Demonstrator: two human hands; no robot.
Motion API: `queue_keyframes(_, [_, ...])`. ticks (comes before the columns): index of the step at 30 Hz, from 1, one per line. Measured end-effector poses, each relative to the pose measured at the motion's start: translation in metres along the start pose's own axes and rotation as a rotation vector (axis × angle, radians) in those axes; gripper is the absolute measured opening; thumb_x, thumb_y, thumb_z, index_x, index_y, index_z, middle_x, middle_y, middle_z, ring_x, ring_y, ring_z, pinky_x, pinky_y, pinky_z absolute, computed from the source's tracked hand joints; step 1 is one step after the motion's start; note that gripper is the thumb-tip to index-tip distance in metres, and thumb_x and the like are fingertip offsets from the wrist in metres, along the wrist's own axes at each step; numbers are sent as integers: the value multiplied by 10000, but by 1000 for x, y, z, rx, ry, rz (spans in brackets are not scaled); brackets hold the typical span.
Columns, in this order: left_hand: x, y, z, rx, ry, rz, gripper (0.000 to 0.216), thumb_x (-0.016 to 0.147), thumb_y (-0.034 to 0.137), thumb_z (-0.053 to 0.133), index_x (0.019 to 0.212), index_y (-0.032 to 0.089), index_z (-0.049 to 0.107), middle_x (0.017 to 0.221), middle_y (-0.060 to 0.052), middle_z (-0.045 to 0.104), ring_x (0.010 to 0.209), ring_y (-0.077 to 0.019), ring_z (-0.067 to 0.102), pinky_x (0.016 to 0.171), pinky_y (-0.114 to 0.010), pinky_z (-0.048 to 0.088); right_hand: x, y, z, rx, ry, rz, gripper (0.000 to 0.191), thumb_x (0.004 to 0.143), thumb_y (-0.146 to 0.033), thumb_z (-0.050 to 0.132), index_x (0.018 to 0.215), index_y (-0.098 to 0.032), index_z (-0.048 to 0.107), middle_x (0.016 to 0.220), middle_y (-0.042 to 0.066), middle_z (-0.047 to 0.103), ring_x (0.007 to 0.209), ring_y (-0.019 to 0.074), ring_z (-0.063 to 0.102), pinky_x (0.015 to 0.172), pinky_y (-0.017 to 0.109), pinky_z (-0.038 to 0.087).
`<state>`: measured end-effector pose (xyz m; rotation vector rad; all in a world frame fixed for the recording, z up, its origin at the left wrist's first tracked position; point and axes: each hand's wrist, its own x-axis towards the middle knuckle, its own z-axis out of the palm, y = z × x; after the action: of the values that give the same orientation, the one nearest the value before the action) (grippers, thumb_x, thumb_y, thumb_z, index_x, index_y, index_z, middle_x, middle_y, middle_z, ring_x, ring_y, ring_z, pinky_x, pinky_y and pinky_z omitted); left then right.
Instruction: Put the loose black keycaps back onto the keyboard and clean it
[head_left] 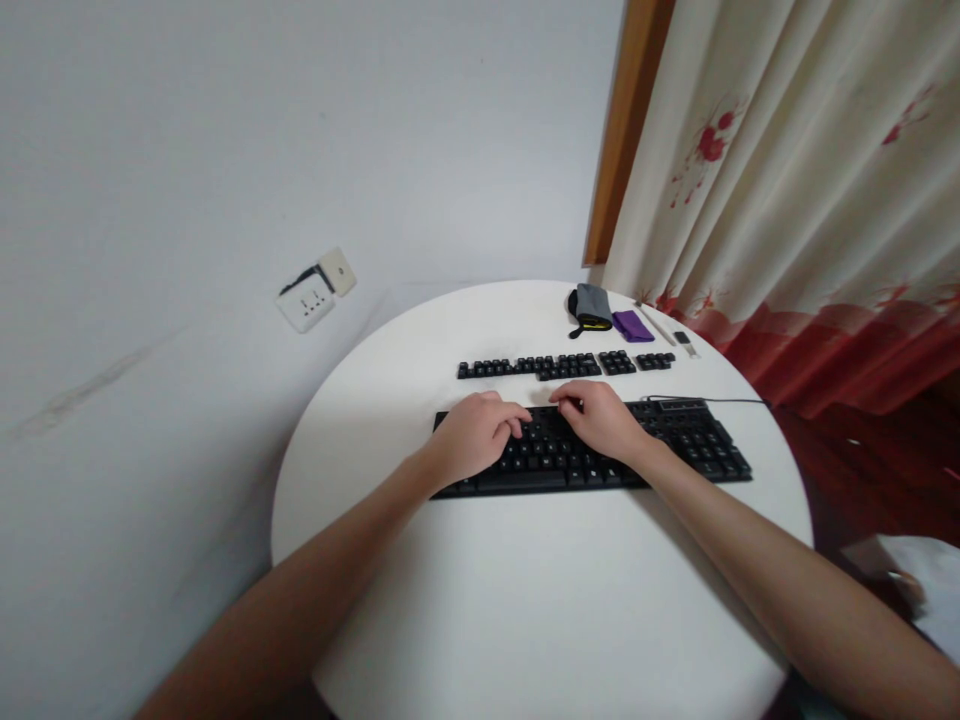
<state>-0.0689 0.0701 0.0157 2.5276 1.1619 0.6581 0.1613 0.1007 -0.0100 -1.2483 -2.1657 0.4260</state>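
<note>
A black keyboard [521, 480] lies across the white round table in front of me. Over its left part rests my left hand [474, 435], index finger stretched to the right along the upper keys and thumb a little below it. My right hand [602, 420] is above the upper middle of the keyboard, its fingers curled and the thumb and index close together. Whatever is between those fingertips is too small to make out. Just behind the keyboard, loose black keycaps [568, 367] stand in rows, several of them in separate groups. My hands hide part of the keys.
At the table's [525, 590] back right lie a folded grey cloth [595, 303], a purple cloth [632, 326], a white pen-like stick [658, 324] and a small brush-like tool [685, 343]. A cable [731, 400] runs off right. Wall sockets [306, 303] are left, a curtain [810, 200] right.
</note>
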Motion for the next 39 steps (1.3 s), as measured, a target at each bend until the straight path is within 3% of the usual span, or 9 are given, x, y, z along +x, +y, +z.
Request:
queue_keyframes(7, [3,2,-5,-26,189,-66,364,830,-1,458,979,207,718,842,9,728,868,-180,636,868,-345,491,1,2,0,-118,84,3,272,876,-120,487,977,-170,734,985,78,722,943,217,631,889,337,475])
queue_keyframes(11, [4,3,-4,-22,181,-57,348,825,-7,473,957,204,715,871,4,724,887,-180,636,878,-338,490,4,-1,4,-278,112,-9,318,960,-237,448,1144,-149,692,1122,120,662,1065,260,547,952,381,427])
queue_keyframes(19, [4,4,-2,-25,175,-64,341,834,1,472,956,207,715,877,0,720,888,-181,636,876,-338,497,16,-11,17,-511,4,54,426,1006,-459,377,1290,-229,595,1297,136,562,1164,320,441,932,464,359])
queue_keyframes(39, [6,-14,3,17,198,-124,323,847,22,473,979,195,712,921,-17,737,914,-186,660,912,-353,513,18,-10,20,-464,-87,16,447,998,-496,379,1264,-222,612,1267,143,560,1155,326,440,909,460,365])
